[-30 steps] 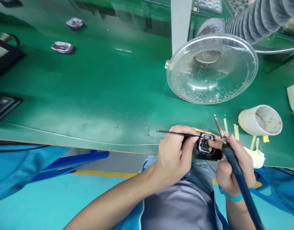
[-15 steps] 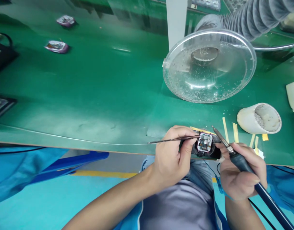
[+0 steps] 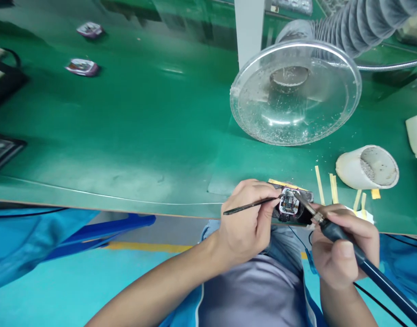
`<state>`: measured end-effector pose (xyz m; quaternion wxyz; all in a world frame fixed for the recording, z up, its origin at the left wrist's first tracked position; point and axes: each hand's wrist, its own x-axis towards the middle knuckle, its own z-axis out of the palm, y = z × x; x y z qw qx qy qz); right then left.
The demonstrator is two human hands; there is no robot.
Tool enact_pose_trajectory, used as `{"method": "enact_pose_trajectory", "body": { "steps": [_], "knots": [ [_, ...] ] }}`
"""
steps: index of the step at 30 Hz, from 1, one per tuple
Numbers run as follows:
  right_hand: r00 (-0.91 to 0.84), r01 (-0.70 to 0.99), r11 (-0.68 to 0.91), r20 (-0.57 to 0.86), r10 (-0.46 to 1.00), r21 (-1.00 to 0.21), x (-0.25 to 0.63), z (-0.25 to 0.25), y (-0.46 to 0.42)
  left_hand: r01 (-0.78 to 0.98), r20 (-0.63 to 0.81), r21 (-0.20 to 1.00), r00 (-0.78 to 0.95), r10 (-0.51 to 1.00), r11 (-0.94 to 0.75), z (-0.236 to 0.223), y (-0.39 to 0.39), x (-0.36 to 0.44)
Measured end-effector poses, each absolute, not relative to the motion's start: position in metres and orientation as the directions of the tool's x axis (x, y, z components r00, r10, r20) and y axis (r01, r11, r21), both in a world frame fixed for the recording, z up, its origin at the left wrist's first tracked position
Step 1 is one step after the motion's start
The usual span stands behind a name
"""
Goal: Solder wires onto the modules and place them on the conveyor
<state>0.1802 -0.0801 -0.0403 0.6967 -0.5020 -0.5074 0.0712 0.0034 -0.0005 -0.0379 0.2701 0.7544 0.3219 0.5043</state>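
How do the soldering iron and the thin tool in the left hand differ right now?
The soldering iron has a thick dark blue handle, while the slim dark tweezers stay thin along their length. The iron is in the right hand, the tweezers in the left hand. Both tips point at the small circuit board.

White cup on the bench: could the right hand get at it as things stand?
Probably yes: the right hand, holding the soldering iron, is close below the white cup, and only loose yellow strips lie between, which should not block it.
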Motion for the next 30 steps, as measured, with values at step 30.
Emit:
{"method": "enact_pose_trajectory", "body": {
  "steps": [30],
  "knots": [
    [0.54,0.312,0.458,0.552,0.636,-0.833,0.18,-0.037,-0.081,0.09,0.552,0.8,0.28,0.786,-0.594,-0.039,0.001,-0.001]
  ]
}}
